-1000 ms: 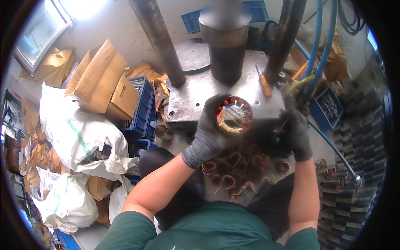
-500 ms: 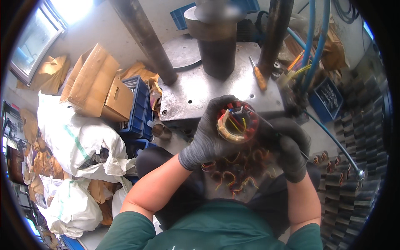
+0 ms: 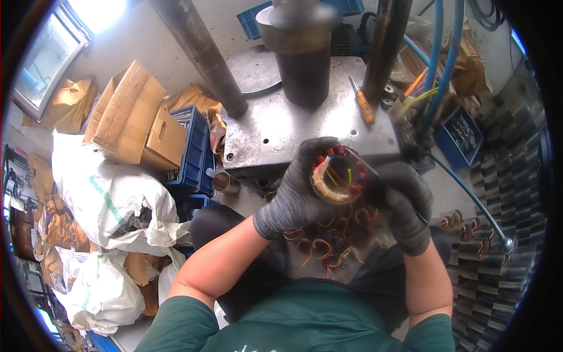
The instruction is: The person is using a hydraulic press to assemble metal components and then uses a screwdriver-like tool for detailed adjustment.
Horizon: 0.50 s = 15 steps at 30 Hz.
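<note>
1. The metal bed [image 3: 252,135] of a press lies just beyond both hands.
2. The gloved left hand [image 3: 298,192] curls its fingers around the left side of a wound ring, gripping it.
3. The gloved right hand [image 3: 409,202] is bent closed around a slim shaft; its fingertips are too dark to tell apart.
4. The wound ring [image 3: 322,183] sits to the right hand's left, open face toward the head; being round, it shows no long axis.
5. The slim shaft [image 3: 363,162] slants up-left, its tip at the ring's upper right rim; contact is unclear.
</note>
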{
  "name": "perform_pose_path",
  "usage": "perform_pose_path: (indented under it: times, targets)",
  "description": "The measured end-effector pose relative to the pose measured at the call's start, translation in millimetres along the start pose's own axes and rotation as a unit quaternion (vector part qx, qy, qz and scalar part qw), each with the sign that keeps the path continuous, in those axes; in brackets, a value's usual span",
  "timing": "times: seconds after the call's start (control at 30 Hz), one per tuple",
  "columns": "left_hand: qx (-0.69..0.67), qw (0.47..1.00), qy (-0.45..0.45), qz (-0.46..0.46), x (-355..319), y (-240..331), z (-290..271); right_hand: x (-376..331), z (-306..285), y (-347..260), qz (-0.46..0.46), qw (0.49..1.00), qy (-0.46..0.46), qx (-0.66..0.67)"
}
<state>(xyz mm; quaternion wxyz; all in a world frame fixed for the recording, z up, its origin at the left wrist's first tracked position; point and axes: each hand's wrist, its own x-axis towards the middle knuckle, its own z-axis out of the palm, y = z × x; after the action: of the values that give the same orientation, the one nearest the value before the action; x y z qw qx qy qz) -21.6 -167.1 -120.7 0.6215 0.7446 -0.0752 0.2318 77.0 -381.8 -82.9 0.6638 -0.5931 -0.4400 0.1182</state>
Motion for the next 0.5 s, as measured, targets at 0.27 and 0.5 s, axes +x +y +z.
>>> perform_pose_path:
  times: [0.27, 0.5]
  targets:
    - [-0.137, 0.981, 0.001, -0.136, 2, 11, -2, -7, 0, 13, 0.065, 0.986, 0.021, 0.153]
    - [-0.059, 0.993, 0.021, -0.101, -4, -16, 4, -9, -4, 17, 0.053, 0.985, 0.034, 0.161]
